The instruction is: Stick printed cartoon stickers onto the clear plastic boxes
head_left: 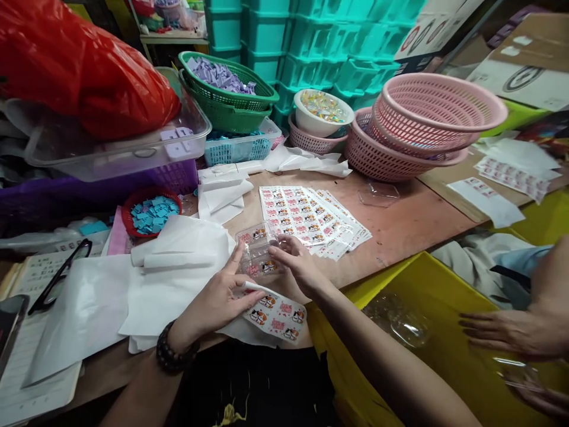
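Note:
A clear plastic case (251, 254) lies opened flat on the table, with cat-and-dog stickers showing on both halves. My left hand (213, 305) pinches a partly used sticker sheet (278, 320) between thumb and fingers, while its index finger reaches to the case's left edge. At the case's right edge, my right hand (300, 265) has its thumb and fingers closed on the clear plastic. Just behind, a fanned stack of sticker sheets (302, 216) rests on the table.
Crumpled white backing paper (178, 290) covers the left side, beside glasses (57, 279) and a red basket (133, 207) of blue pieces. Pink baskets (400, 157) and a white bowl (306, 115) stand behind. At right, a co-worker's hand (511, 332) is over a yellow bin (427, 284).

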{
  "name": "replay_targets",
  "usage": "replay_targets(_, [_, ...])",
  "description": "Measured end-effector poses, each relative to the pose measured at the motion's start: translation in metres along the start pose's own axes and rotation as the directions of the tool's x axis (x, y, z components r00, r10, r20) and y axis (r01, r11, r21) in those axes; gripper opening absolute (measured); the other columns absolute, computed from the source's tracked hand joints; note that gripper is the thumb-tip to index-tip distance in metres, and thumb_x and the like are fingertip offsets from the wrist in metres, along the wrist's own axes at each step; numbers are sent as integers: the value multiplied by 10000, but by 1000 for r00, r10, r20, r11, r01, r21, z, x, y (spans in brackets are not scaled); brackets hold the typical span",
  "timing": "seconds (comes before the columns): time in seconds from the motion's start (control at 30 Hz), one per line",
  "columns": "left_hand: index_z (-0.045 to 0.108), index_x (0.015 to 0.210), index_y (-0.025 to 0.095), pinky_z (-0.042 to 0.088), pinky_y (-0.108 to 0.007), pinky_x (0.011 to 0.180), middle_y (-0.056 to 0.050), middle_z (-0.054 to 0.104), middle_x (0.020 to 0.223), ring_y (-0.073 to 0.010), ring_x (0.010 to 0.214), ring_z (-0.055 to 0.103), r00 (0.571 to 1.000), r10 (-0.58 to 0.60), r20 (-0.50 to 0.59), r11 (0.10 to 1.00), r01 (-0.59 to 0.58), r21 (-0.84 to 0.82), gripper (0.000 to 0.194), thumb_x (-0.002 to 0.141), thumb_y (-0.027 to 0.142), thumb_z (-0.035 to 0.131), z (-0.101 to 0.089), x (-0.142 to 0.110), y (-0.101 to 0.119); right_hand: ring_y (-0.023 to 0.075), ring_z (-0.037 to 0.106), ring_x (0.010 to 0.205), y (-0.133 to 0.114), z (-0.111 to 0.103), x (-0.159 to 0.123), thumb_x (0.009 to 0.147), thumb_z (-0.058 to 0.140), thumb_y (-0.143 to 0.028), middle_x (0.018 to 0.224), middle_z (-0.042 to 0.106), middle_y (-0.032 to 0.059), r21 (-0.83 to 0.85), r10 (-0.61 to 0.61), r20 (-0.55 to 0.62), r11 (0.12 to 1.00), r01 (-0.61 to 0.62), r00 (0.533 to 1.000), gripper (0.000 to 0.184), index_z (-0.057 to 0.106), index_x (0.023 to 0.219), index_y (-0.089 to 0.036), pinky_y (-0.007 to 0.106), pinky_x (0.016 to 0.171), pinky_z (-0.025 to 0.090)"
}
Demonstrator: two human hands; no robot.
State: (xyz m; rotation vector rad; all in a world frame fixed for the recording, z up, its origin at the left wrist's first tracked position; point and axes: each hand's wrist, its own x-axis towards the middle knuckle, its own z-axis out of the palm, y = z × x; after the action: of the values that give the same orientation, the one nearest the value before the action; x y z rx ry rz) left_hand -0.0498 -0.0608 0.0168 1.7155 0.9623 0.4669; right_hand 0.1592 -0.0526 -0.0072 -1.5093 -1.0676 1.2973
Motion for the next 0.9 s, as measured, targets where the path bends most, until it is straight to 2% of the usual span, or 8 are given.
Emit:
replay_targets(0.13, [807, 902, 235, 389, -453, 1163, -16, 172, 1668, -331, 1523, 178, 999, 42, 26, 999, -43, 18, 227, 870, 420, 680, -7, -10, 4, 278, 629, 1100, -15, -6, -9, 726, 735, -506, 1290, 616, 173, -306, -242, -46, 927, 217, 969, 707, 510, 1311, -180, 423, 890, 544])
replay_targets(0.3, [804, 840, 237, 443, -441, 1122, -45, 303, 1628, -344, 1502, 266, 998, -9, 64, 997, 14, -72, 228, 851, 443, 706, -18, -32, 10, 393, 551, 1230, -19, -2, -25, 883, 589, -289, 1434, 535, 255, -886, -653, 125, 265, 379, 747, 627, 434, 1461, -101, 543, 979, 450])
replay_targets(0.37, [804, 859, 213, 549, -387, 1001, -93, 461, 1548, -349, 1395, 472, 996, -63, 56, 983, 72, -170, 264, 856, 454, 697, -18, -39, 9, 407, 544, 1237, -5, 10, -27, 925, 508, -223, 1460, 522, 255, -940, -636, 200, 89, 329, 745, 563, 444, 1471, -106, 545, 952, 436])
replay_targets(0.47, [798, 985, 190, 600, -331, 860, -121, 681, 1310, -296, 1123, 682, 990, -139, -37, 961, 125, -247, 313, 848, 456, 706, -16, -45, 5, 383, 549, 1235, 14, 26, -29, 954, 464, -204, 1450, 549, 220, -945, -604, 257, 5, 326, 755, 518, 470, 1469, -146, 521, 943, 420])
replay_targets(0.6, [799, 915, 154, 566, -255, 685, -75, 780, 877, -205, 790, 706, 979, -179, -102, 954, 147, -261, 349, 843, 483, 711, -13, -53, -3, 324, 577, 1192, 2, 13, -32, 975, 514, -331, 1384, 613, 161, -856, -628, 319, 132, 500, 710, 360, 631, 1295, -215, 479, 958, 438])
replay_targets(0.7, [798, 858, 145, 544, -248, 649, -61, 775, 795, -190, 724, 687, 965, -223, -137, 935, 172, -310, 387, 824, 523, 723, -10, -54, -6, 269, 602, 1134, -27, -15, -41, 991, 488, -371, 1262, 659, 112, -683, -598, 179, 497, 536, 781, 296, 664, 1203, -263, 435, 903, 500])
replay_targets(0.8, [796, 920, 144, 563, -265, 679, -71, 792, 870, -200, 754, 703, 958, -247, -142, 895, 169, -414, 447, 801, 570, 731, 1, -48, -6, 238, 647, 983, -46, -31, -60, 850, 691, -476, 1112, 688, 80, -472, -302, 289, 780, 410, 908, 415, 649, 1201, -257, 357, 747, 547])
replay_targets(0.9, [785, 879, 114, 589, -304, 676, -94, 785, 817, -222, 727, 719, 958, -257, -125, 832, 154, -533, 565, 790, 663, 685, 14, -39, -3, 176, 638, 746, -47, -30, -77, 751, 784, -487, 861, 692, 36, -337, -36, 425, 921, 195, 905, 370, 672, 949, -196, 300, 636, 524])
